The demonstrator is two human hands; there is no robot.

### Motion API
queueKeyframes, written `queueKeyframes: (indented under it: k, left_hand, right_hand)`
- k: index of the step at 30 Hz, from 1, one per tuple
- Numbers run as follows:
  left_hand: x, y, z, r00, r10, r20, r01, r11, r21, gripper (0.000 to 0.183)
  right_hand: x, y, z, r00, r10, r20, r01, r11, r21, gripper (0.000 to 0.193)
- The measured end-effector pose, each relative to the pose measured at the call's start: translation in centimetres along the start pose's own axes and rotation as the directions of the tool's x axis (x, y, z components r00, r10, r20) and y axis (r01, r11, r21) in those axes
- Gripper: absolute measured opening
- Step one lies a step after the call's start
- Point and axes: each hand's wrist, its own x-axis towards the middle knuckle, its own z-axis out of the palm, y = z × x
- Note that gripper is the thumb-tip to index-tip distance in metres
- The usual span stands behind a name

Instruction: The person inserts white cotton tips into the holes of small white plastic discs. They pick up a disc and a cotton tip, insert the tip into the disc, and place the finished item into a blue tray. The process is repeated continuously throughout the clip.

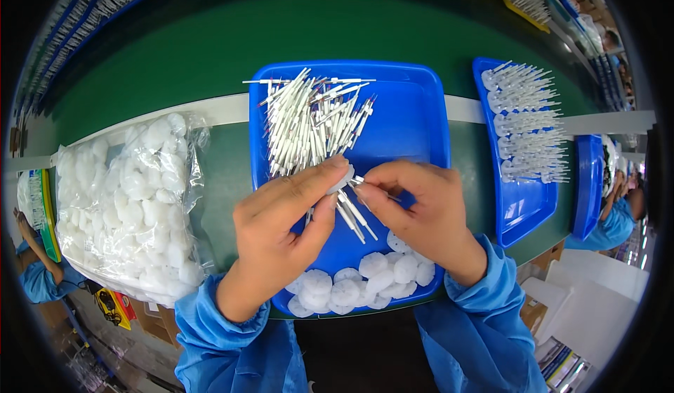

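- The left hand (281,221) pinches a small white round cap (342,180) between its thumb and first finger, so the cap sits right at its fingertips.
- The left hand also holds a few thin white sticks (354,216) that poke out below its fingers; I can see about 3, but they overlap.
- The right hand (418,210) is curled, and its fingertips pinch the top end of one stick, right beside the cap.
- The 2 hands touch at the fingertips, over the middle of a blue tray (421,123).
- A pile of white sticks (312,123) lies in the far part of that tray, just past the left hand. There are too many to count.
- A heap of white round caps (365,281) lies in the near part of the tray, under the wrists. I count about 12.
- A clear bag of white caps (123,207) lies on the green desk (225,161), to the left of the left hand. It is full, too many to count.
- A second blue tray (523,207) sits to the right, with rows of finished white pieces (526,123) in it.
- In all I see 3 blue trays, counting a thin one at the right edge.
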Motion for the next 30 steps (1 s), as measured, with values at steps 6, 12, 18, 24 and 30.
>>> queueKeyframes:
  k: [6,12,18,24,30]
  left_hand:
    - [-0.7,0.8,0.2,0.994,-0.108,-0.003,0.108,0.992,0.059,0.038]
    - [-0.9,1.2,0.7,0.986,-0.163,-0.043,0.163,0.987,0.004,0.037]
    - [-1.5,1.2,0.8,0.974,-0.227,-0.011,0.224,0.969,-0.099,0.04]
    - [-0.8,0.7,0.3,0.937,-0.342,0.07,0.335,0.827,-0.451,0.046]
    - [0.1,0.8,-0.4,0.996,-0.062,-0.063,0.061,0.998,-0.015,0.053]
  right_hand:
    - [0.0,0.2,0.1,0.933,-0.361,-0.007,0.325,0.848,-0.418,0.021]
    - [0.8,0.9,-0.1,0.871,-0.491,0.001,0.45,0.796,-0.404,0.024]
    - [0.7,0.7,-0.1,0.865,-0.501,0.009,0.465,0.796,-0.388,0.025]
    - [1.2,0.6,-0.9,0.908,-0.419,-0.009,0.396,0.864,-0.309,0.029]
    - [0.9,0.9,-1.9,0.999,0.031,0.038,-0.041,0.949,0.313,0.037]
